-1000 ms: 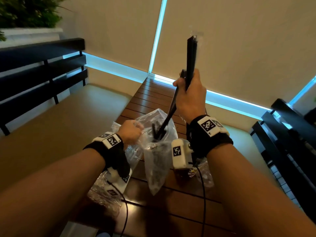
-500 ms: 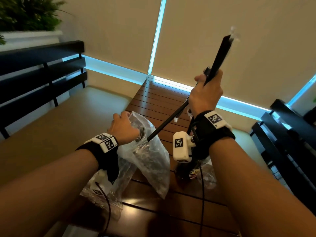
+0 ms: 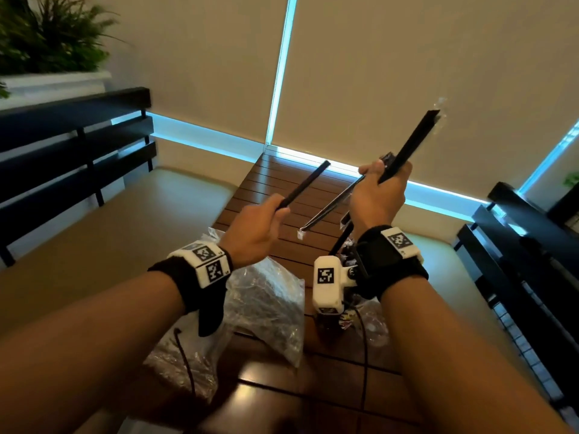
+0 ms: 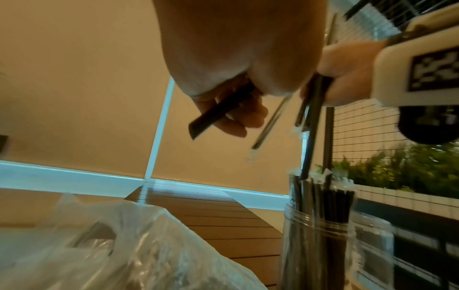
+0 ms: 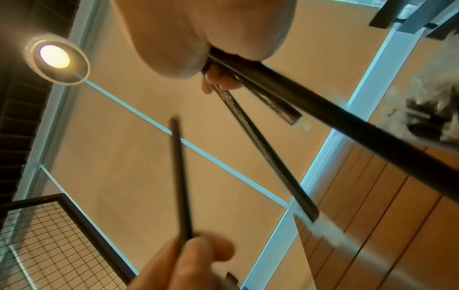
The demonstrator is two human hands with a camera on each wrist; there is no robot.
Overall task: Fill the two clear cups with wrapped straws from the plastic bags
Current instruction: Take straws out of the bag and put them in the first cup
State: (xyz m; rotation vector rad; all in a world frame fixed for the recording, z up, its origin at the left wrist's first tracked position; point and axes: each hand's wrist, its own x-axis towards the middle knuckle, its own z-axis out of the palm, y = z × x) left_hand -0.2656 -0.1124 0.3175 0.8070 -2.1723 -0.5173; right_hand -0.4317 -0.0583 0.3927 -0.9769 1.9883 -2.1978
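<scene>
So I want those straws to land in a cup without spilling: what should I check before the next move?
1. Left hand grips its single straw: ok.
2. Right hand grips its bunch of straws: not ok, they splay apart and one hangs loose.
3. Straws still wrapped: ok on the loose one, a clear wrapper end shows; others cannot tell.
4. Near cup upright with room: upright ok, but already crowded with straws.
5. Second cup has room: cannot tell.
6. Plastic bag clear of the cups: cannot tell.
</scene>
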